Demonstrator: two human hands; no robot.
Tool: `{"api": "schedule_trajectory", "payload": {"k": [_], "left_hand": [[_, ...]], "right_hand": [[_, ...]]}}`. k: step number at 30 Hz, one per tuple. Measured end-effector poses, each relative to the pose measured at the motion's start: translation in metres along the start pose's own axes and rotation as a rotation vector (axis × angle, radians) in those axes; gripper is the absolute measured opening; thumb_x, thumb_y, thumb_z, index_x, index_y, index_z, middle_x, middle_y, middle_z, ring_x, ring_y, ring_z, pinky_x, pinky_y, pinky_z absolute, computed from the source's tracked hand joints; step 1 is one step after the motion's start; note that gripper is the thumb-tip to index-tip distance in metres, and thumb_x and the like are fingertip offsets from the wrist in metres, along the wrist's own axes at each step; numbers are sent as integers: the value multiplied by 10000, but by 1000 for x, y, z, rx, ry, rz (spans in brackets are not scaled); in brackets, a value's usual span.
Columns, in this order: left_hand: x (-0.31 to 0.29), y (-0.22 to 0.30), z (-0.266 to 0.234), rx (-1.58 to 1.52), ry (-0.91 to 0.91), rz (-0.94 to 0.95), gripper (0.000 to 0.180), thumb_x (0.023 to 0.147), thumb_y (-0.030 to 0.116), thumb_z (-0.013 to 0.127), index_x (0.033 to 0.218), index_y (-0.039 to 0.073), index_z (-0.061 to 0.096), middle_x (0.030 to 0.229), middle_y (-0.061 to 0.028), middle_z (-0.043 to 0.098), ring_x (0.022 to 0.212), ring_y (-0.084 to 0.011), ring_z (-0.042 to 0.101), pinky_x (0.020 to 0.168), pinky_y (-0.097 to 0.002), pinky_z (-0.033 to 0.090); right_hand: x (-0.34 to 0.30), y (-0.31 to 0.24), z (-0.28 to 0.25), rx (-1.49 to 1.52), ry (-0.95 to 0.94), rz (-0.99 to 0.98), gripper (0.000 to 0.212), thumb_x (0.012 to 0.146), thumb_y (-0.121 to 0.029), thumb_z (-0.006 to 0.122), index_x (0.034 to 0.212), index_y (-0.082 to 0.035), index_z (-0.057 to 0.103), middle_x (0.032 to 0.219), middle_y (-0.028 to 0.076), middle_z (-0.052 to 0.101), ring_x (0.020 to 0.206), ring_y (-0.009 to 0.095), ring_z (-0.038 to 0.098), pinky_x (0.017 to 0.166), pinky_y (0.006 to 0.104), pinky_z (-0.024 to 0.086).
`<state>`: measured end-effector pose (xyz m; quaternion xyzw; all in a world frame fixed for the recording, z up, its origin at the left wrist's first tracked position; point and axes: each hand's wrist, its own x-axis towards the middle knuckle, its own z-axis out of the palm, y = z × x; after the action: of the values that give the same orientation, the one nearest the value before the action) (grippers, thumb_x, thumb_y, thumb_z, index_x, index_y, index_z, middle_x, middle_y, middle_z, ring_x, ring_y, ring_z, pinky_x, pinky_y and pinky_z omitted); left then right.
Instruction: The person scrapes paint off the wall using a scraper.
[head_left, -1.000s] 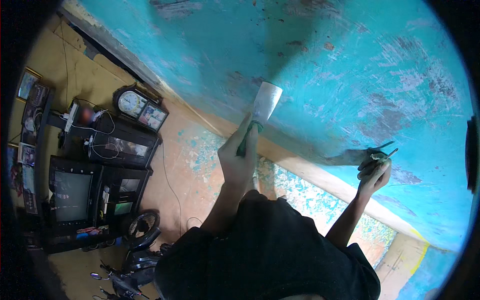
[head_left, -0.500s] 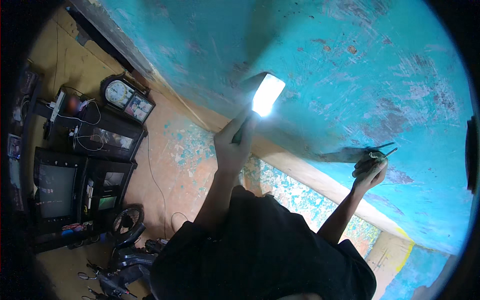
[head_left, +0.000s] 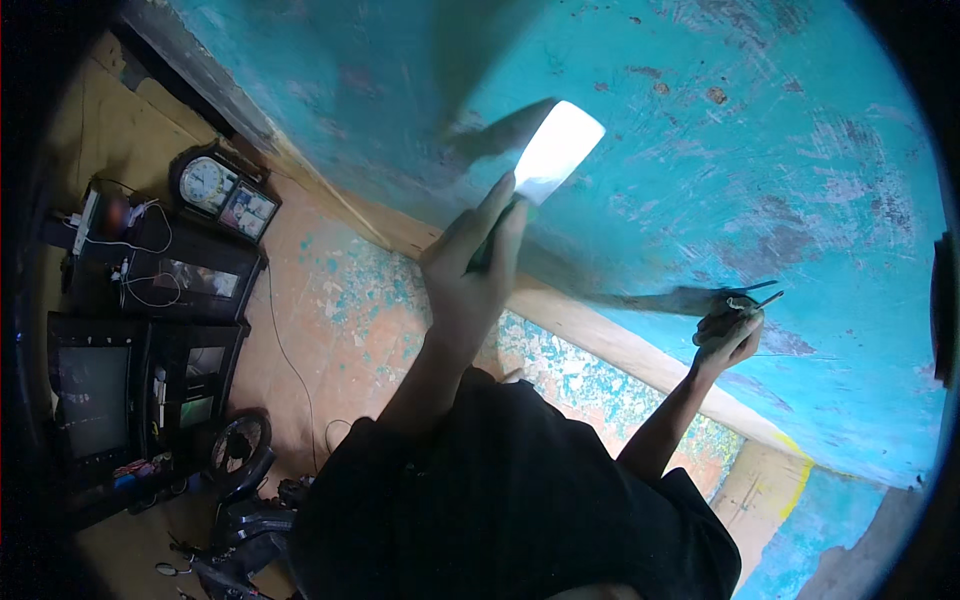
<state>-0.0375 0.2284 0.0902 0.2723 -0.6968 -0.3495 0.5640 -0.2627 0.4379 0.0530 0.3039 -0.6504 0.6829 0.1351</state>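
Note:
My left hand [head_left: 470,270] is closed round the dark green handle of a putty knife [head_left: 560,150]. Its broad blade shines bright white and points up and to the right, over the scraped turquoise wall [head_left: 640,190]. Whether the blade touches the wall I cannot tell; its shadow falls just left of it. Farther right, my right hand [head_left: 730,340] is closed on a thin, pale-edged thing [head_left: 768,300] that sticks out past the fingers. Most of that thing is hidden, so its kind does not show. The hand is close to the wall, beside its own shadow.
Turquoise paint flakes [head_left: 590,365] litter the floor below a beige ledge [head_left: 580,315] along the wall. At the left stands a dark cabinet [head_left: 200,310] with a television [head_left: 93,395] and a clock [head_left: 205,185]. A motorbike [head_left: 245,520] is at the lower left. A cable [head_left: 290,360] crosses the floor.
My left hand has moved up and slightly right with the putty knife, and more of the blade's face shows. My right hand has barely moved. The whole view has shifted a little.

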Motion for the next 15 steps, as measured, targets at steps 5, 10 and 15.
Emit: {"api": "schedule_trajectory", "payload": {"k": [5,10,15], "left_hand": [[-12,-23,-6,11,31,11,298,879,13,666,1176,2,662,811,-110,695,657,-84,606,587,-235,478],[-4,-4,-8,45,8,-28,308,878,14,669,1186,14,661,823,-110,703,690,-94,645,603,-238,498],[-12,-17,-12,-12,11,-76,312,880,21,669,1192,32,662,836,-109,703,707,-105,659,612,-251,508]], "right_hand": [[0,7,-2,7,-4,-63,485,1037,-431,356,894,-14,557,531,44,500,352,80,401,339,214,325],[-3,3,-1,-16,17,-50,495,1035,-437,362,895,-3,555,509,40,478,349,81,401,324,219,311],[1,5,-1,25,-3,-83,495,1034,-432,369,903,5,560,504,44,481,342,88,399,327,218,309]]}}
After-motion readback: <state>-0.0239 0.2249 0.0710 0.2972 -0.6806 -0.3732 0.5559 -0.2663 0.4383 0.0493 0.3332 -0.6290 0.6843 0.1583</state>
